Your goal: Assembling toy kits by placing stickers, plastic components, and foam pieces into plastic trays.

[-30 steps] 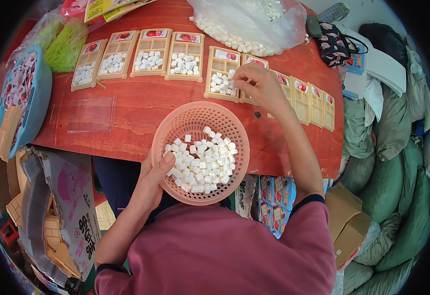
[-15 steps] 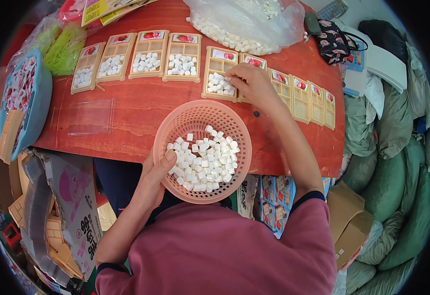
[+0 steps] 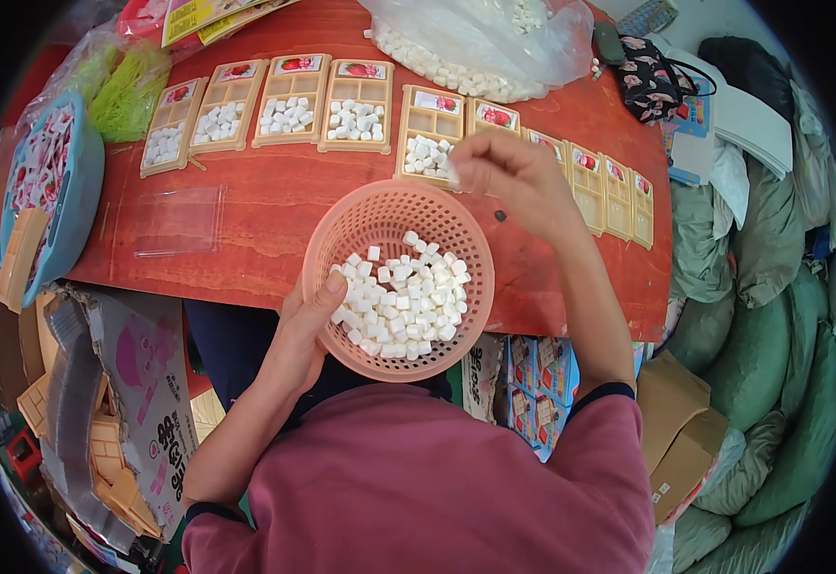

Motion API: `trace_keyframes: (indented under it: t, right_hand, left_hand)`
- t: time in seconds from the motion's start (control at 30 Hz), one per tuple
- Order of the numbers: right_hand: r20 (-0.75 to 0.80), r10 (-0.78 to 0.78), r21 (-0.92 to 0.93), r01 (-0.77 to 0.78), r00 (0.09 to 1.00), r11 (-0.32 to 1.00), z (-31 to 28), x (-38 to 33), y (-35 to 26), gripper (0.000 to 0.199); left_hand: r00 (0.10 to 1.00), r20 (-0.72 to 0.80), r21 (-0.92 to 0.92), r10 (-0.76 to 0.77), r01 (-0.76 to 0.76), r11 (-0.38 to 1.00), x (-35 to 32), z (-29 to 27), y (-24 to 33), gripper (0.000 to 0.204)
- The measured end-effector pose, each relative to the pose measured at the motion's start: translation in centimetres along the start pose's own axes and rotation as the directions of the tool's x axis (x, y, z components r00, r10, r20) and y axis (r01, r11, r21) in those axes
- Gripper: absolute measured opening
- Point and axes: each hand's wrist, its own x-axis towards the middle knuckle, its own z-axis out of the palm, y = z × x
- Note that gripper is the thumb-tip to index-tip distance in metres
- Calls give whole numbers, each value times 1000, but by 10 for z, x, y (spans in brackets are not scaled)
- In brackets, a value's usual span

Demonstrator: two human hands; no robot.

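My left hand [image 3: 305, 320] grips the near left rim of a round pink perforated basket [image 3: 476, 251], its thumb hooked over the edge. Small white marshmallows [image 3: 407, 304] are heaped inside. Somewhat blurred, my right hand [image 3: 514, 180] hovers above the basket's far right side, beside a beige compartment tray [image 3: 434, 126] that holds marshmallows in its near part. Its fingers are pinched, and a white marshmallow [image 3: 453, 175] shows at their tips. Behind that hand is another beige tray [image 3: 492, 116], partly hidden.
Several marshmallow-filled trays [image 3: 356, 108] stand left; more trays [image 3: 587, 191] line the right. A large plastic bag of marshmallows [image 3: 475, 48] lies at the back. A blue tub [image 3: 78, 206] of printed packets sits far left, near a clear plastic lid [image 3: 181, 220] on the red table [image 3: 255, 273].
My right hand has drawn back from the tray toward me and slightly right. The basket, still in my left hand, has risen a little in the view, toward the trays.
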Motion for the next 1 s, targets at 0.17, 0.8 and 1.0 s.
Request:
trace_keyframes:
  t: [0.17, 0.8, 1.0]
  right_hand:
    - [347, -54, -593, 264, 936, 761, 14, -33, -23, 43]
    - [347, -68, -636, 288, 935, 716, 37, -73, -7, 37]
    - [278, -210, -477, 325, 937, 817, 12, -62, 1, 29]
  left_hand:
    - [998, 58, -37, -20, 22, 999, 10, 8, 1, 55]
    - [983, 147, -52, -111, 120, 991, 10, 43, -8, 59]
    - [985, 145, -85, -96, 109, 990, 17, 44, -9, 57]
